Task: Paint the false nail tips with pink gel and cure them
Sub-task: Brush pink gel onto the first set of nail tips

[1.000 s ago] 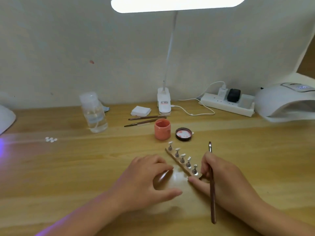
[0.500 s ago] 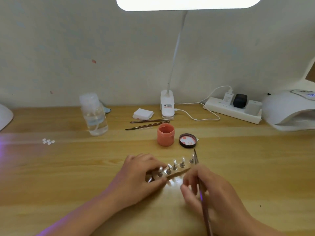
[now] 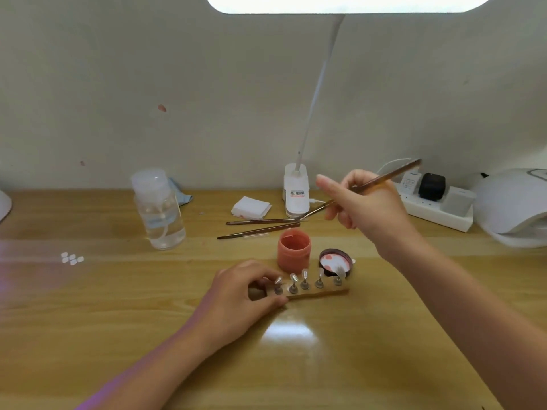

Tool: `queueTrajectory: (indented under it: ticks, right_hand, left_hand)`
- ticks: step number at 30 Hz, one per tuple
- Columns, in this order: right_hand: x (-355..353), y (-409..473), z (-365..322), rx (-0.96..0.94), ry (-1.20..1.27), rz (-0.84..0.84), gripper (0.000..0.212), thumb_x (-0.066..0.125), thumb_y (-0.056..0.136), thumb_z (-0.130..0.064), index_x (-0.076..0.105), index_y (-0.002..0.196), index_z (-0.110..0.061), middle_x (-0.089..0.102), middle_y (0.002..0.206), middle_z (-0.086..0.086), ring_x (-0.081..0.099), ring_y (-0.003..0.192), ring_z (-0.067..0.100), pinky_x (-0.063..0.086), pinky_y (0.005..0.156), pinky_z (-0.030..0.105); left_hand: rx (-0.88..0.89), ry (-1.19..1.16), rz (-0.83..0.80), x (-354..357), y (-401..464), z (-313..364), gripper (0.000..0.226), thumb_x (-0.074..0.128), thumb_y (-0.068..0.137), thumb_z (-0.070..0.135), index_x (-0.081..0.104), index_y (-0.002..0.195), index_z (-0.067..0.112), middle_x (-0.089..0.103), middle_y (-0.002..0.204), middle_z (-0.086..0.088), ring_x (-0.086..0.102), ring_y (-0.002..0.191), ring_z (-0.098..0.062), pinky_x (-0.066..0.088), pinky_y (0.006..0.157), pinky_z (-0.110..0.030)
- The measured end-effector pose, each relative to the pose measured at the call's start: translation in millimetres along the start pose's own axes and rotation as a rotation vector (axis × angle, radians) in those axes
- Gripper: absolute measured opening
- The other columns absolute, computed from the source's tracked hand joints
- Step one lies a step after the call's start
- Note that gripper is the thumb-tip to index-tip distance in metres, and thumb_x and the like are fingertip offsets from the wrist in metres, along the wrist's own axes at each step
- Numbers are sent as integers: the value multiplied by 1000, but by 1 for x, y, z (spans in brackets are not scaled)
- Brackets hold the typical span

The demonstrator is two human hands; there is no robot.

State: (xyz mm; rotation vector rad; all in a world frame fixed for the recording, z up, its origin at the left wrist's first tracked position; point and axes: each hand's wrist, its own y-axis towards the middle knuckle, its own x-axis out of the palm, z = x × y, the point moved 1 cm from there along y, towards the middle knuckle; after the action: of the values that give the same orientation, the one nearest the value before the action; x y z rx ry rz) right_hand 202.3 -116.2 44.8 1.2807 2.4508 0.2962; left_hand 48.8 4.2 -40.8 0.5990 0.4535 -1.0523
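Note:
A wooden strip carrying several clear false nail tips on small stands lies on the desk. My left hand pinches the strip's left end. Just behind it stands an open pink gel pot, with its dark lid upside down to the right. My right hand is raised above and behind the pot and grips a thin brown brush, whose tip points down-left toward the pot.
Two spare brushes lie behind the pot. A clear liquid bottle stands at the left, loose nail tips further left. A white curing lamp sits at the right, beside a power strip, desk lamp base and white pads.
My right hand lifted off the desk with the brush and rose behind the pot. The strip was turned to lie nearly level, and my left hand now holds its left end.

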Motion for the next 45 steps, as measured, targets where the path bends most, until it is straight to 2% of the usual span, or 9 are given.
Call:
queueTrajectory:
  ticks: [4,8,11,14,17,20,32,36,45]
  right_hand:
    - [7,12,14,-12,-223,44,38,76,74,-31,47,55,-17,48,44,-10,43,39,-2,39,48,19]
    - [14,14,23,-30,-269,-53,37,74,76,-15,45,54,-15,48,36,-22,45,42,-16,32,38,7]
    - [18,14,27,-53,-319,-85,37,72,76,-11,45,52,-18,48,37,-22,46,44,-16,34,40,5]
    - [22,15,28,-68,-374,-83,37,70,74,-7,45,50,-19,46,42,-12,49,46,-7,35,42,6]
    - [27,17,30,-86,-424,-80,36,69,72,-7,45,49,-21,54,54,-5,56,61,4,41,48,12]
    - [32,19,32,-76,-448,-104,32,68,72,-8,47,51,-19,58,61,1,56,65,13,43,52,15]
    - [26,20,25,-44,-405,-72,34,67,72,-5,45,49,-18,47,42,-12,49,46,-3,34,40,7]
    - [12,23,23,32,-286,2,35,67,74,-5,42,51,-15,37,37,-11,36,33,0,30,38,11]
    - [3,15,35,172,-118,83,34,65,77,-5,41,54,-13,40,50,1,36,47,12,32,46,21]
  left_hand:
    - [-11,59,-1,-4,-5,-3,42,69,58,59,49,95,54,54,97,29,51,97,8,38,87,-17]
    - [18,178,114,-11,-11,-8,47,53,57,81,45,65,35,53,78,18,48,81,0,31,84,-15]
    - [46,150,172,-19,-10,-12,48,46,72,69,43,48,27,48,62,10,48,66,-5,34,81,-28]
    - [53,67,211,-22,-7,-13,43,40,86,52,48,51,28,53,72,12,50,66,-2,35,75,-34]
    - [19,59,219,-21,-6,-12,25,40,90,32,54,71,41,54,83,21,51,82,0,39,85,-40]
    - [17,63,173,-20,-8,-12,38,52,91,11,52,97,49,54,99,30,51,95,2,38,96,-43]
    - [-24,85,-4,-8,-6,2,23,69,66,53,56,85,51,61,91,20,56,91,6,42,96,-40]
    - [-33,108,0,-5,-3,5,19,73,70,42,57,78,48,61,87,19,57,92,-1,42,94,-41]
    - [-60,68,19,-6,-1,5,21,74,73,33,62,81,47,64,88,16,58,95,-4,41,95,-43]
